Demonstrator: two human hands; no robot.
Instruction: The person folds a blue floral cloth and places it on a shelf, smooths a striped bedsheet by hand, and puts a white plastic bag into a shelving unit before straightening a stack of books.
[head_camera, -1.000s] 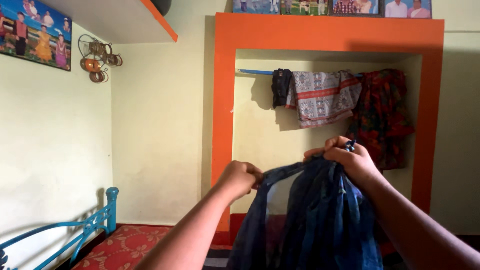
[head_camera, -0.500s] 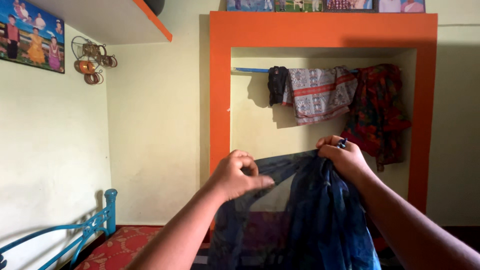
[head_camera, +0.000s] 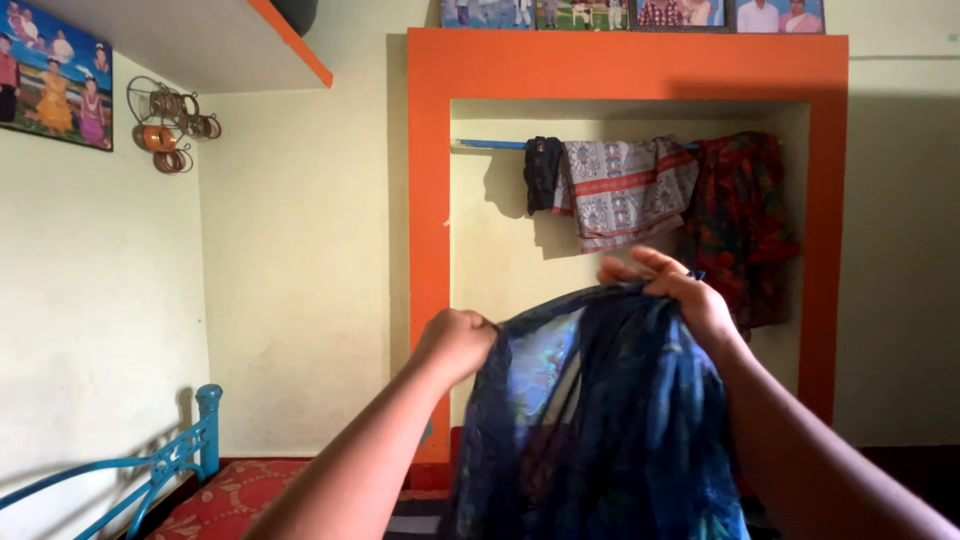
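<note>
The left hand (head_camera: 455, 342) has a closed grip on the near edge of the blue cloth (head_camera: 600, 420) while the right hand (head_camera: 680, 295), higher and farther out, pinches its top, so the cloth hangs down between them, chest-high.

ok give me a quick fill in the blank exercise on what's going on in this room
1. Both hands hold up a thin dark ____ cloth.
2. The left hand grips the cloth's edge in a closed ____.
3. The alcove behind has a frame painted ____.
4. Clothes, among them a patterned grey cloth, hang from a blue ____ inside it.

Missing words: blue; fist; orange; rod
</note>
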